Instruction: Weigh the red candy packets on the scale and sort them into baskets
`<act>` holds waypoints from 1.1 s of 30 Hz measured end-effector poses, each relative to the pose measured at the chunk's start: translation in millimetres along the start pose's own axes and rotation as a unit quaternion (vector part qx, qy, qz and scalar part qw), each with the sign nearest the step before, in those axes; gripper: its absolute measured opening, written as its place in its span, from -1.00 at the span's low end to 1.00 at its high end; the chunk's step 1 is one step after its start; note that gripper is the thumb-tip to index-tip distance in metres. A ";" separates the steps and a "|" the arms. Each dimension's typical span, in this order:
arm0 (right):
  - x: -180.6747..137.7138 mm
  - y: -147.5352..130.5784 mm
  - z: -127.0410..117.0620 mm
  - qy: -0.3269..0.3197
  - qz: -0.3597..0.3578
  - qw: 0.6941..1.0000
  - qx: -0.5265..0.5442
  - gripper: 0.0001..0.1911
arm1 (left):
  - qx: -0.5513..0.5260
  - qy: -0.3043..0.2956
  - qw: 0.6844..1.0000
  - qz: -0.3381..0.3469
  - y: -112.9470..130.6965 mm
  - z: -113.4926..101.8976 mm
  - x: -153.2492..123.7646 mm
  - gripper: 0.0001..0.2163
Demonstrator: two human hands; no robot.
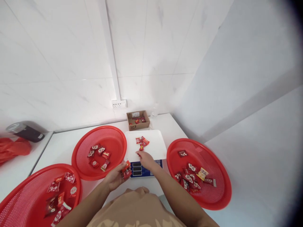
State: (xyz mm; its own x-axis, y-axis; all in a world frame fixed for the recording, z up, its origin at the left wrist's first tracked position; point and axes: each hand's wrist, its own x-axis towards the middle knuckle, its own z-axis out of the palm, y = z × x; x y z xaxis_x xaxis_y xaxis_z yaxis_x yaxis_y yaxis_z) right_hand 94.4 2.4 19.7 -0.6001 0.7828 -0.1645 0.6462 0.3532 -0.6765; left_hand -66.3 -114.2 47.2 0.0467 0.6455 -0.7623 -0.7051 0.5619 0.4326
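My left hand is closed around several red-wrapped candies, just in front of the scale's blue panel. Over the white pan of the digital scale, my right hand has its fingertips pinched together. A small dark red bit shows at those fingertips, too small to name. Close beyond them, a little pile of red-wrapped candies lies on the pan. My right wrist and forearm cover part of the scale's display panel.
Red plastic baskets with wrapped candies stand around the scale: one left, one nearer left, one right. Behind the pan sit a cardboard box of candies and a clear bottle. A dark tumbler lies far left.
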 end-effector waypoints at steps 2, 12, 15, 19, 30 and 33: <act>1.9 7.1 -10.2 0.037 0.055 0.998 -0.015 -0.50 | -0.003 0.007 1.000 0.003 -0.1 -2.7 0.3 -0.85; 3.3 15.2 -3.7 -0.015 -0.005 0.999 -0.041 -0.57 | -0.001 0.011 1.000 -0.005 -1.8 0.7 1.8 -0.84; 3.2 24.5 -7.5 0.059 0.045 0.997 -0.001 -0.58 | -0.002 0.009 1.000 -0.008 -2.2 0.1 -1.0 -0.86; 2.2 35.4 -10.9 0.099 0.129 0.980 0.115 -0.55 | 0.005 0.022 1.000 -0.011 -2.6 1.8 -4.6 -0.86; -11.8 30.6 -11.3 0.229 0.069 0.933 0.269 -0.48 | 0.030 0.043 0.998 -0.020 -5.6 9.0 -2.7 -0.86; -27.7 12.8 -0.8 0.122 0.110 0.912 0.376 -0.55 | 0.077 0.031 0.997 -0.002 -9.5 7.8 -1.0 -0.81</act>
State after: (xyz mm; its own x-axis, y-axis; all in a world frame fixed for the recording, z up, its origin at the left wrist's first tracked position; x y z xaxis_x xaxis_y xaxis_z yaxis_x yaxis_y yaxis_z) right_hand 119.7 -14.4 16.2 -0.3123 0.9158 -0.2527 0.1775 -0.2051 -0.9625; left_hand -54.1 -116.1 47.6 0.0023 0.6133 -0.7899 -0.5880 0.6397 0.4950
